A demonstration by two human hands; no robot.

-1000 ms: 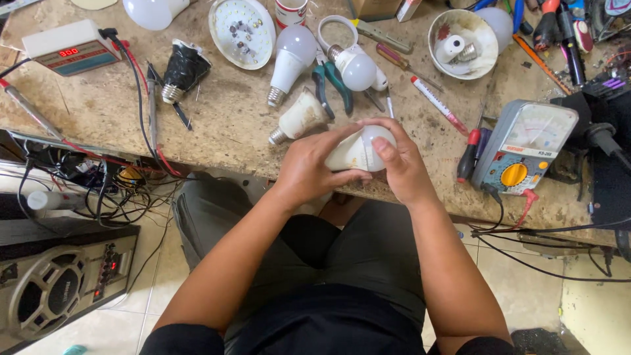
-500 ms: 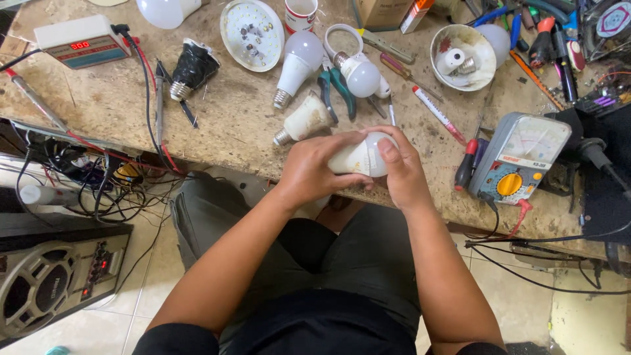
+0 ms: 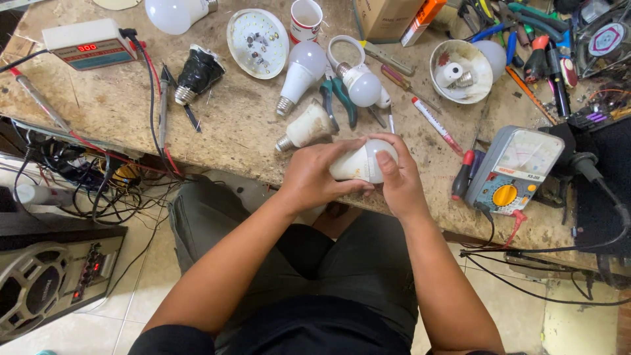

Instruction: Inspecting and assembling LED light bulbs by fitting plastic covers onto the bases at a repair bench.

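Head view: a seated person works at a worn, scratched stone-like workbench (image 3: 217,131).
Bulb: a smooth white bulb (image 3: 360,163), rounded and tapering, at frame centre over the bench edge.
Left hand (image 3: 315,176): fingers curled tight around the bulb's narrow end.
Right hand (image 3: 397,181): wrapped over the dome, thumb pressed flat on it.
Right of the hands: a grey boxy meter (image 3: 516,171).

A repair workshop: worn workbench (image 3: 230,125) strewn with pliers (image 3: 338,98), multimeter (image 3: 516,167), dismantled bulbs (image 3: 299,72)
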